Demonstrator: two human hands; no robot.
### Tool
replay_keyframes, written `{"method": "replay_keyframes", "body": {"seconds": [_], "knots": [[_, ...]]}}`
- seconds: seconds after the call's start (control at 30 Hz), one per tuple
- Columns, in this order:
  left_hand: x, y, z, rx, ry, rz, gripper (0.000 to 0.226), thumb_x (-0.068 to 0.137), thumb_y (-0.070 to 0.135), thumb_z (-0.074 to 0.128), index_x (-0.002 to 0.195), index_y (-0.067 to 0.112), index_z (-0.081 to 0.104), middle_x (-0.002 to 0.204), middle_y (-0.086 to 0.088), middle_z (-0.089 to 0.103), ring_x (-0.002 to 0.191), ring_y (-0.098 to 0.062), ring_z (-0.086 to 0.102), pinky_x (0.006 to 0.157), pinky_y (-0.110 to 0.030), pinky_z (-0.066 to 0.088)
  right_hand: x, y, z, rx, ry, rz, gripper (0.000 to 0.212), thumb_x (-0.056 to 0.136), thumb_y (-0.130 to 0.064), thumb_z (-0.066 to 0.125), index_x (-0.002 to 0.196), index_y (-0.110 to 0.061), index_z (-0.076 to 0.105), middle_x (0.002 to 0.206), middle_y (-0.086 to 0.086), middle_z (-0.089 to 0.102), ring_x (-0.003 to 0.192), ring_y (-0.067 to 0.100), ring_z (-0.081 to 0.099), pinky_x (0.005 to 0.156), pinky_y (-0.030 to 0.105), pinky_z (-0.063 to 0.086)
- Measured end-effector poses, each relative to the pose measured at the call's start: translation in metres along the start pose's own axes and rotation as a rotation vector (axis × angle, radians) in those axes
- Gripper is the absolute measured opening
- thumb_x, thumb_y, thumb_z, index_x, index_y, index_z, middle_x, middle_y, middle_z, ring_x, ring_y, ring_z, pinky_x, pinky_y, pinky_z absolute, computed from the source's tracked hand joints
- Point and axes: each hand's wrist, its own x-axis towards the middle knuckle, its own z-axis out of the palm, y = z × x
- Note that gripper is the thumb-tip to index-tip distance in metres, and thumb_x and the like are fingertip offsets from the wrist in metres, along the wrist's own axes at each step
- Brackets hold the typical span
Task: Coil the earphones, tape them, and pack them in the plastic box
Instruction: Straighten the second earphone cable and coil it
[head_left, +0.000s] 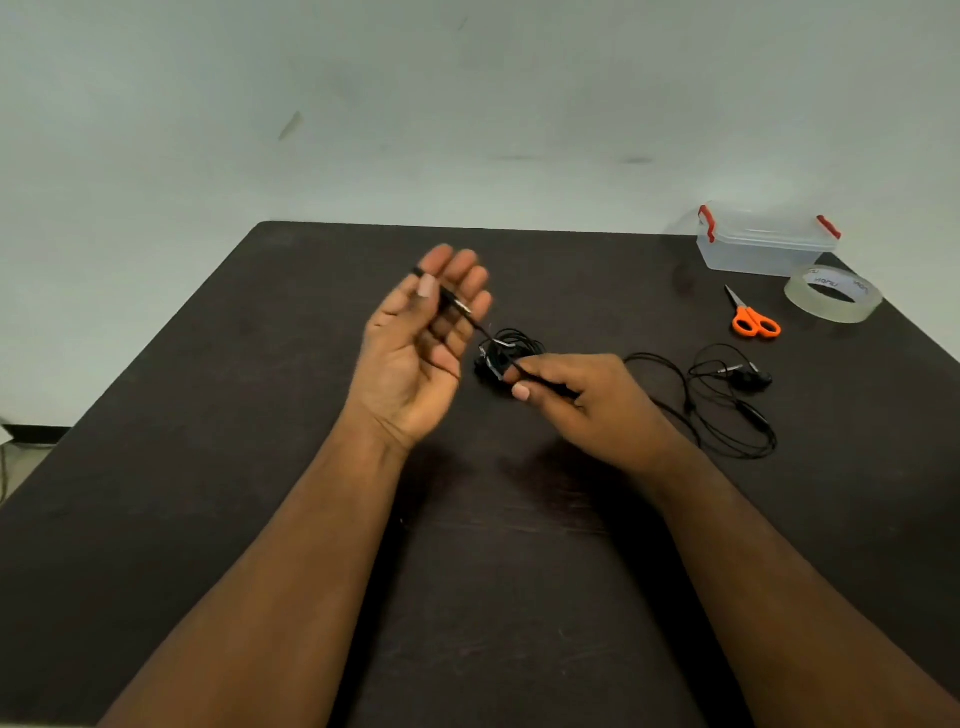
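With my left hand pinching the plug and my right hand clamped on the coil at bench centre, the loops may spring loose if I slacken.

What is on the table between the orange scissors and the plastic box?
Nothing. In the head view, only bare dark table shows between the orange scissors and the plastic box. The tape roll sits off to the side.
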Motion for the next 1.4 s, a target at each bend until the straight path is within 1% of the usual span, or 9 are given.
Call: {"method": "replay_keyframes", "body": {"seconds": [0.1, 0.23, 0.37, 0.67, 0.77, 0.9, 1.0, 1.1, 1.4], "knots": [[0.007, -0.003, -0.009, 0.341, 0.12, 0.127, 0.022, 0.095, 0.002, 0.05, 0.113, 0.005, 0.062, 0.104, -0.008, 0.072, 0.102, -0.021, 0.068, 0.091, -0.033, 0.054, 0.003, -0.006, 0.001, -0.064, 0.059, -0.071, 0.014, 0.09, -0.012, 0.061, 0.095, -0.003, 0.071, 0.088, 0.005, 0.072, 0.08, 0.012, 0.065, 0.072, 0.022, 0.05], [-0.004, -0.023, 0.002, 0.862, -0.215, -0.01, 0.023, 0.096, -0.002, 0.049, 0.114, -0.006, 0.063, 0.099, -0.015, 0.068, 0.088, -0.012, 0.066, 0.083, -0.025, 0.053, 0.0, -0.006, -0.011, -0.203, 0.183, -0.13, 0.015, 0.089, -0.015, 0.062, 0.096, -0.006, 0.073, 0.078, 0.003, 0.069, 0.069, 0.012, 0.061, 0.064, 0.022, 0.047], [-0.007, -0.003, 0.0, 0.785, -0.385, -0.344, 0.024, 0.099, 0.009, 0.045, 0.101, 0.003, 0.068, 0.088, -0.014, 0.069, 0.078, -0.019, 0.065, 0.075, -0.03, 0.054, -0.004, -0.003, -0.029, -0.162, 0.315, -0.042, 0.022, 0.08, -0.022, 0.076, 0.095, -0.007, 0.072, 0.065, -0.001, 0.06, 0.055, 0.011, 0.051, 0.057, 0.023, 0.044], [-0.009, 0.008, -0.017, 0.62, -0.652, -0.707, 0.022, 0.091, 0.018, 0.06, 0.099, 0.001, 0.07, 0.078, -0.01, 0.071, 0.061, -0.011, 0.066, 0.054, -0.018, 0.053, -0.002, 0.004, -0.023, 0.108, 0.125, 0.122, 0.027, 0.068, -0.031, 0.08, 0.068, -0.006, 0.071, 0.065, 0.002, 0.065, 0.058, 0.014, 0.058, 0.053, 0.027, 0.045], [-0.012, 0.004, -0.009, 0.369, -0.591, -0.513, 0.027, 0.081, 0.026, 0.066, 0.099, 0.008, 0.073, 0.081, -0.007, 0.073, 0.065, -0.01, 0.069, 0.056, -0.019, 0.055, -0.002, 0.006, -0.011, 0.157, 0.08, 0.155, 0.023, 0.081, -0.033, 0.067, 0.071, -0.012, 0.068, 0.061, -0.01, 0.06, 0.059, -0.002, 0.055, 0.056, 0.016, 0.041], [-0.001, -0.004, 0.0, 0.003, -0.032, -0.034, 0.024, 0.088, 0.016, 0.051, 0.097, 0.01, 0.072, 0.091, -0.004, 0.074, 0.083, -0.013, 0.072, 0.07, -0.023, 0.057, -0.001, -0.004, 0.005, 0.154, -0.035, 0.128, 0.014, 0.085, -0.022, 0.068, 0.088, -0.008, 0.072, 0.075, -0.005, 0.068, 0.066, 0.0, 0.058, 0.063, 0.013, 0.043], [0.008, -0.012, -0.008, 0.419, 0.147, 0.183, 0.02, 0.098, 0.004, 0.047, 0.108, 0.004, 0.064, 0.099, -0.014, 0.072, 0.093, -0.021, 0.07, 0.079, -0.028, 0.057, 0.002, -0.011, 0.007, 0.17, -0.042, 0.077, 0.011, 0.089, -0.014, 0.064, 0.092, -0.006, 0.071, 0.082, 0.001, 0.071, 0.071, 0.007, 0.064, 0.065, 0.02, 0.049], [0.005, -0.024, -0.011, 0.881, -0.01, 0.274, 0.023, 0.095, -0.004, 0.05, 0.112, 0.005, 0.063, 0.107, -0.02, 0.069, 0.091, -0.012, 0.069, 0.08, -0.022, 0.055, 0.001, -0.01, -0.002, 0.276, 0.0, 0.17, 0.007, 0.089, -0.012, 0.063, 0.089, -0.014, 0.07, 0.077, -0.007, 0.067, 0.056, 0.004, 0.06, 0.055, 0.017, 0.048], [-0.005, -0.01, -0.012, 0.849, -0.59, -0.465, 0.023, 0.093, 0.014, 0.052, 0.098, -0.001, 0.069, 0.076, -0.011, 0.067, 0.063, -0.013, 0.061, 0.062, -0.023, 0.049, -0.005, 0.0, -0.041, 0.32, 0.075, 0.258, 0.01, 0.069, -0.019, 0.08, 0.07, -0.013, 0.072, 0.06, 0.001, 0.064, 0.046, 0.005, 0.051, 0.044, 0.022, 0.043]]}}
